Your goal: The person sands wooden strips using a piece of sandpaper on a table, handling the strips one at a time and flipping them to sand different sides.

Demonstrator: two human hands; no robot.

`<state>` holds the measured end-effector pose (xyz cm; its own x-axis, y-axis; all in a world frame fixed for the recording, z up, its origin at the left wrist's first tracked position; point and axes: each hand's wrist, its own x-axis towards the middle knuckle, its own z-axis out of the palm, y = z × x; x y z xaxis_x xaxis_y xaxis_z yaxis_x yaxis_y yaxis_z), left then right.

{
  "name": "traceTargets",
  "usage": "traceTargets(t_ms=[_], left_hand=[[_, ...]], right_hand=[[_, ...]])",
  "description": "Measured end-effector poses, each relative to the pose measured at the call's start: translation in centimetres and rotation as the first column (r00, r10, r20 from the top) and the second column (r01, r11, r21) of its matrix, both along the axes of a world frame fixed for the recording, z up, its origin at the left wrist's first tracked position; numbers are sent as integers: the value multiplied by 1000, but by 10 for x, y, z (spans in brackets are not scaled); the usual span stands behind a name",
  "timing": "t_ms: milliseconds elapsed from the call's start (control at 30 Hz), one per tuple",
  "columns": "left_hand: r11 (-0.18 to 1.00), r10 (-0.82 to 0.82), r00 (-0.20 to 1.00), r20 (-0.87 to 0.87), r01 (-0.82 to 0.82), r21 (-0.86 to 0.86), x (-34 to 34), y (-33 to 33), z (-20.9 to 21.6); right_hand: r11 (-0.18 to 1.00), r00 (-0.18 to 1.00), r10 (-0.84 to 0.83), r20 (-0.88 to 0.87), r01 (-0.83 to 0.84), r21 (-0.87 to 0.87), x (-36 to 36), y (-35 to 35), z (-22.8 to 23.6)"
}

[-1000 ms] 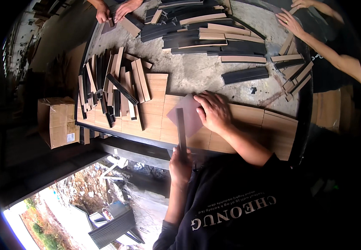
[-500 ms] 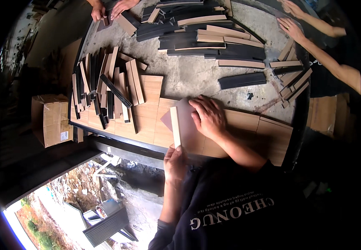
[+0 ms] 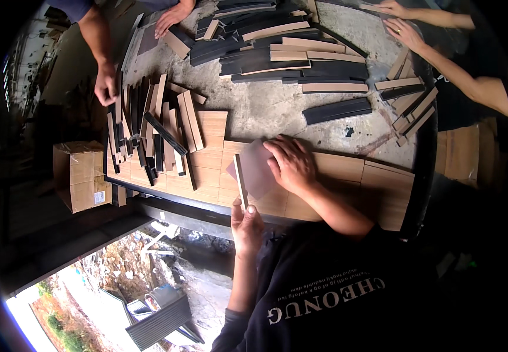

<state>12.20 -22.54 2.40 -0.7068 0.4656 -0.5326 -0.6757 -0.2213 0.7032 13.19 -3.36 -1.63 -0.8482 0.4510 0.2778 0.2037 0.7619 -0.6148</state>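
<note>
The concrete-grey worktable stretched out before me, with flat wood-grain boards laid edge to edge along my side of it. On those boards lay a purplish-grey sheet, angled like a diamond, which I took for sandpaper. It looked thin and bendy, easily slid about unless weighted, so its margin seemed the sensible place to steady it. My right hand was spread palm-down over its right side, thumb apart from the bent fingers, closed round nothing; how hard it pressed, I could not tell.

Over the left part of the sheet was the narrow wooden slat, its pale side showing and its far end pointing away from me. Whether it touched the sheet or hovered just above, the view did not settle. I judged it light and stiff, dry enough not to slip, though perhaps liable to chip at its thin corners. The near end seemed the best place to take hold — it left the rest of the length free.

That was where my left hand had it: thumb on the right, fingers on the left, pinched together with only the slat's slender width between them.
</note>
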Motion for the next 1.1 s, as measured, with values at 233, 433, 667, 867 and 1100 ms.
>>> traceTargets(t_ms=[233,433,667,867,1100], left_hand=[[982,113,958,265,-148,117,-9,-9,-5],[945,24,966,259,-107,310,-10,-12,-7],[931,-1,966,259,-94,354,-17,-5,-2],[621,-579,642,-503,-53,-782,-18,19,-1],[217,-901,296,-316,-322,-922,-26,30,-38]], right_hand=[[1000,1000,-10,-11,10,18,1,-2,-1],[999,1000,-11,-13,11,52,-1,0,-3],[1000,1000,4,-18,-4,16,-1,1,-2],[1000,999,-18,38,18,-7,1,-3,0],[1000,997,-9,76,8,9,1,-5,0]])
